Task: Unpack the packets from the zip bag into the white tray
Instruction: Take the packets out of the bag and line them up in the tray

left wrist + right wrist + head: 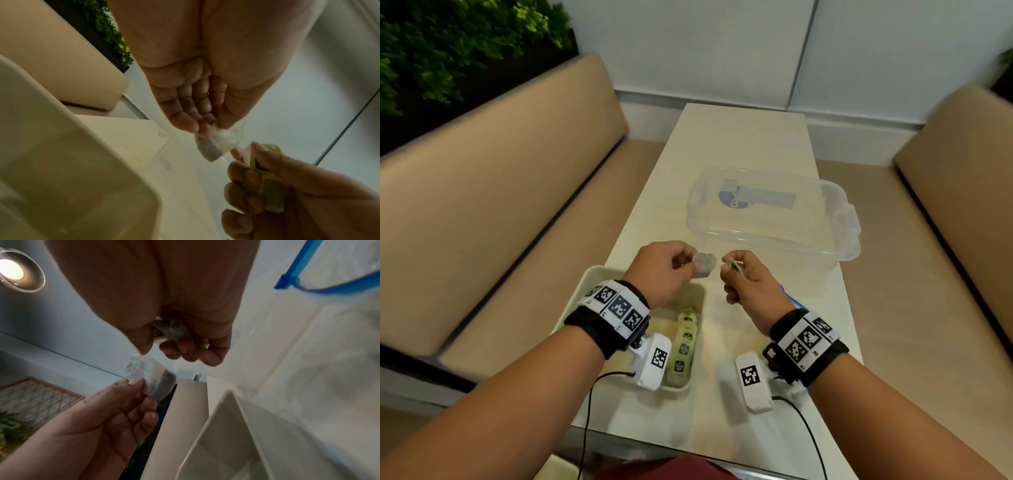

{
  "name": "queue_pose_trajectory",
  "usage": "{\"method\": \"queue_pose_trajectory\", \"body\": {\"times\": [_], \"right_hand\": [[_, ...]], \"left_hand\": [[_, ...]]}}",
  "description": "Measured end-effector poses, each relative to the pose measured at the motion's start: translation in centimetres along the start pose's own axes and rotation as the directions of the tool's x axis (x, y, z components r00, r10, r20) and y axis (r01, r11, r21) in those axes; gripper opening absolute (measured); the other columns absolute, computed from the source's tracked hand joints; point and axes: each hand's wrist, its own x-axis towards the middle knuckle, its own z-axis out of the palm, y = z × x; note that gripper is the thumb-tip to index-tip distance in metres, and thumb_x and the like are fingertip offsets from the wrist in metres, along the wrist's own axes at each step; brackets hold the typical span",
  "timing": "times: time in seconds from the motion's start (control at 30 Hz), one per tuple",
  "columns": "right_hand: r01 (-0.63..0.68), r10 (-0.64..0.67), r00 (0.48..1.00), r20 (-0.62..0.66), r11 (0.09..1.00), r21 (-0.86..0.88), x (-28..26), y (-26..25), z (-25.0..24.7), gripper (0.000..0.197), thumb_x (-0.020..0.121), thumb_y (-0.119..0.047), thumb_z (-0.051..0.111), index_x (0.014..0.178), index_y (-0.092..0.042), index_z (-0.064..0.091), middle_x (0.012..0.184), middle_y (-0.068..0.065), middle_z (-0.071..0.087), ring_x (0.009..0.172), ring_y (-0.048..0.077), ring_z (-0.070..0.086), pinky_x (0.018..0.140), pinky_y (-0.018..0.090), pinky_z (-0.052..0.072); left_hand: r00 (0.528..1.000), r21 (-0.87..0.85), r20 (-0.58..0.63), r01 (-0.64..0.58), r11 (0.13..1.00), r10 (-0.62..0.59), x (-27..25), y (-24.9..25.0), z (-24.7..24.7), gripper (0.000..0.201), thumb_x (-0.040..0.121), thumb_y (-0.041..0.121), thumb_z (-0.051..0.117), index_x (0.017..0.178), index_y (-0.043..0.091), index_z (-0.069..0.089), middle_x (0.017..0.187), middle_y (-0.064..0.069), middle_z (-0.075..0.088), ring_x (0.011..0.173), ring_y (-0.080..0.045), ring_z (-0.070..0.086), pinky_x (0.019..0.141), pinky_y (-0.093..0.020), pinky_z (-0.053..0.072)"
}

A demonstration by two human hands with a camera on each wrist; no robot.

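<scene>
Left hand [664,270] pinches grey packet [705,265], long axis slanting down toward white tray [585,291] | right hand [748,284] grips green packet [267,177] just beside | both above tray's far edge

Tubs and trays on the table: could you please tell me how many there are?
2. The white tray sits at the near left, under the left hand; the clear tub stands farther back on the right. Another small one could be hidden from view.

Whitish-grey packet [704,263] pinched in left hand [666,270]; pale green packet [267,178] clenched in right hand [748,286]; black-and-white checkered wristbands [619,305] behind both.
</scene>
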Motion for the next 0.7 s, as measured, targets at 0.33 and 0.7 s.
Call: {"method": "queue_pose_trajectory", "body": {"times": [0.33, 0.7], "right_hand": [[-0.029, 0.032, 0.995, 0.093, 0.999, -0.029, 0.8, -0.9, 4.1, 0.015, 0.1, -0.019, 0.055, 0.096, -0.011, 0.067, 0.067, 0.001, 0.049, 0.06, 0.011, 0.045, 0.06, 0.033, 0.044], [0.015, -0.01, 0.999, 0.031, 0.987, -0.162, 0.6, -0.6, 6.7, 0.015, 0.097, -0.024, 0.061, 0.096, -0.016, 0.074, 0.077, -0.007, 0.07, 0.065, 0.001, 0.061, 0.059, 0.015, 0.045]], "left_hand": [[0.979, -0.174, 0.194, -0.036, 0.984, 0.07, -0.6, -1.4, -4.6, 0.036, 0.085, -0.002, 0.062, 0.112, 0.021, 0.071, 0.087, 0.002, 0.072, 0.076, -0.012, 0.062, 0.081, -0.025, 0.053], [0.908, 0.28, 0.359, -0.327, 0.903, 0.217, 0.9, -3.0, -7.3, 0.003, 0.086, 0.037, 0.07, 0.089, 0.036, 0.069, 0.084, 0.019, 0.065, 0.072, -0.003, 0.058, 0.067, -0.018, 0.039]]}}
